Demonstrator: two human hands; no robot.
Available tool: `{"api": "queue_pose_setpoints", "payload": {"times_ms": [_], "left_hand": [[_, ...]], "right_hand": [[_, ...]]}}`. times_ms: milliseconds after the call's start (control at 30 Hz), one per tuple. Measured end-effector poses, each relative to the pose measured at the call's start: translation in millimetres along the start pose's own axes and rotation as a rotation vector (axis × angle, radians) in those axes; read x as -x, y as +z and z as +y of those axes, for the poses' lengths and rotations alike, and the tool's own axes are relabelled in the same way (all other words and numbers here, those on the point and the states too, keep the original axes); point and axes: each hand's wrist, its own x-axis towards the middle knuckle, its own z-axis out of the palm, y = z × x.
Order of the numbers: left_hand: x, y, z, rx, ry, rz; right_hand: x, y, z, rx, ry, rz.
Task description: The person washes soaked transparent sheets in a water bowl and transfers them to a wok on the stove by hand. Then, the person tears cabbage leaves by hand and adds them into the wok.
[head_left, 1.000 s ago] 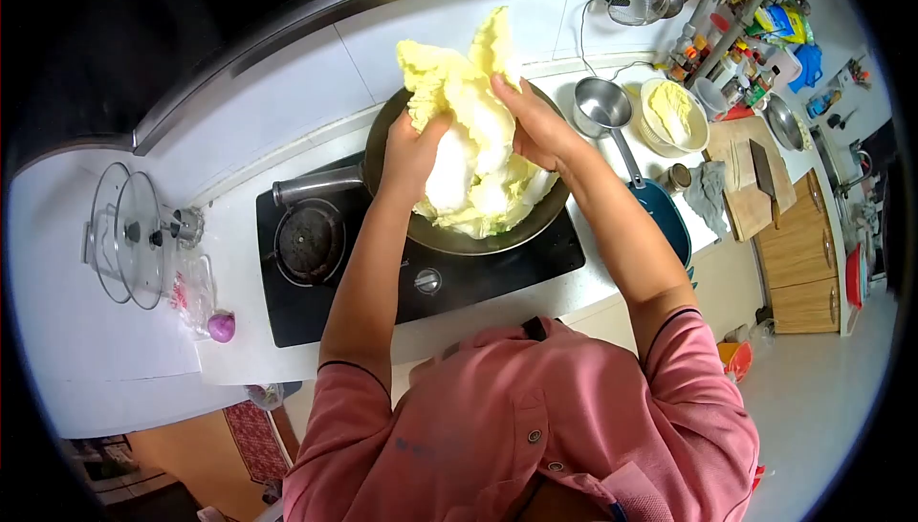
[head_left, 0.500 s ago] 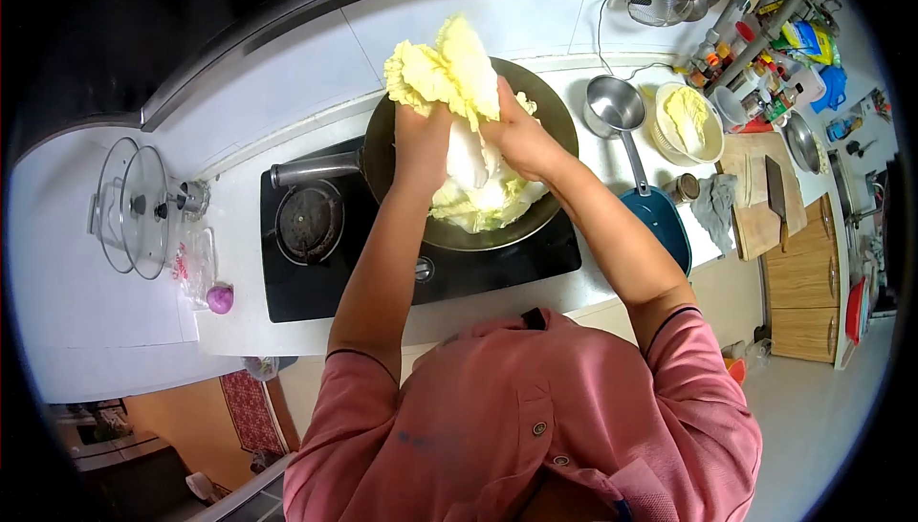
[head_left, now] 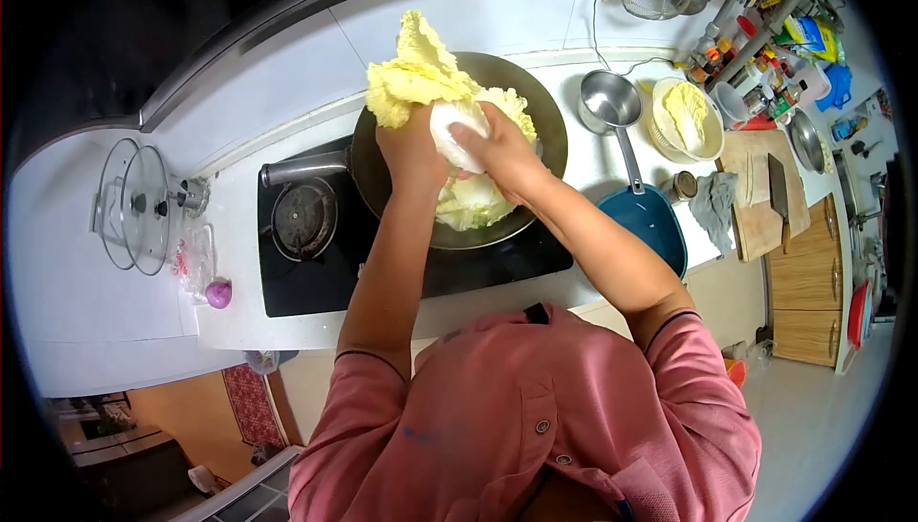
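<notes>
Above a large wok, my left hand is wrapped round a bunch of pale cabbage leaves, whose yellow frilly tops stick up to the upper left. My right hand grips the white stem part of the same leaves, its thumb across the front. More cabbage pieces lie in the wok under my hands, and a frilly yellow leaf shows to the right of my right hand. The wok sits on a black stove, its handle pointing left.
Right of the wok are a steel saucepan, a basket holding cabbage, a teal container, a jar, a grey cloth and a knife on a board. Glass lids and an onion are left.
The held leaves have tilted over to the left and their white stems have come up into view between my hands. My right hand's thumb now lies across the stems.
</notes>
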Motion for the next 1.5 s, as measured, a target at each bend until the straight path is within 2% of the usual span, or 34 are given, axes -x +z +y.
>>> {"api": "queue_pose_setpoints", "payload": {"times_ms": [100,133,167,233,267,300,367,433,467,567,667,767,800,833,900,933,967,1000,1033,1100,1133,1167,1233,1267,1300,1367,1400,1433,1500], "left_hand": [[-6,-18,12,-0.212,0.134,-0.062],[-4,-20,26,-0.629,0.389,-0.153],[-3,-21,41,-1.012,0.693,-0.143],[7,-7,82,-1.616,1.03,-0.636],[5,-7,76,-1.679,0.969,-0.827],[-7,-16,59,-1.632,1.014,-0.93],[-22,-19,52,-1.554,0.293,-0.977],[-40,-17,56,-1.506,0.027,-1.132],[-44,-17,57,-1.473,-0.109,-1.208],[-31,-20,59,-1.302,-0.239,-1.199],[-31,-28,51,-1.342,-0.234,-1.112],[-30,-36,43,-1.112,-0.231,-1.105],[-25,-32,44,-1.066,-0.188,-1.049],[-19,-24,47,-1.018,-0.142,-0.995],[-20,-16,43,-0.973,-0.025,-0.911],[-24,-18,35,-0.983,0.035,-0.884],[-28,-18,30,-0.996,0.095,-0.86],[-20,-14,35,-1.127,0.25,-0.79],[-16,-17,41,-1.166,0.293,-0.771],[-17,-33,56,-1.243,0.37,-0.743],[-16,-34,67,-1.302,0.235,-0.666],[-19,-38,67,-1.205,0.165,-0.655],[-17,-45,66,-1.019,0.018,-0.629],[-8,-41,66,-0.928,-0.055,-0.637],[-4,-39,61,-0.939,-0.088,-0.648],[-3,-36,31,-0.663,-0.041,-0.674],[-2,-32,24,-0.526,-0.196,-0.669],[1,-26,19,-0.486,-0.245,-0.622],[6,-15,14,-0.409,-0.337,-0.535]], "right_hand": [[-18,-25,-2,0.371,0.052,0.019],[-16,-29,-16,0.557,0.024,0.067],[-19,-36,-19,0.791,-0.133,0.077],[-26,-42,-22,0.941,-0.336,-0.069],[-27,-39,-23,0.965,-0.47,-0.175],[-27,-34,-26,0.985,-0.608,-0.284],[-22,-25,-36,0.924,-0.636,-0.34],[-17,-22,-45,0.858,-0.612,-0.328],[-19,-23,-45,0.93,-0.668,-0.312],[-11,-22,-50,1.035,-0.646,-0.351],[-23,-32,-44,0.992,-0.696,-0.334],[-31,-38,-39,0.682,-0.519,-0.351],[-31,-35,-35,0.297,-0.106,-0.213],[-33,-42,-30,-0.025,0.041,-0.233],[-50,-40,-5,-0.367,0.022,-0.147],[-49,-41,-6,-0.428,0.094,-0.12],[-53,-30,-4,-0.473,0.163,0.069],[-53,-27,-10,-0.44,0.163,0.182],[-51,-27,-15,-0.407,0.167,0.297],[-69,-72,-10,-0.465,0.115,0.321],[-64,-81,-20,-0.303,0.051,0.343],[-60,-89,-27,-0.168,0.068,0.201],[-53,-72,-36,0.097,0.042,0.218],[-49,-69,-39,0.069,0.028,0.122],[-43,-61,-45,0.103,0.038,0.124],[-31,-42,-52,0.169,0.062,0.13],[-50,-50,-19,0.248,-0.09,0.095],[-59,-52,1,0.339,-0.218,0.079],[-50,-45,-4,0.307,-0.282,0.048]]}}
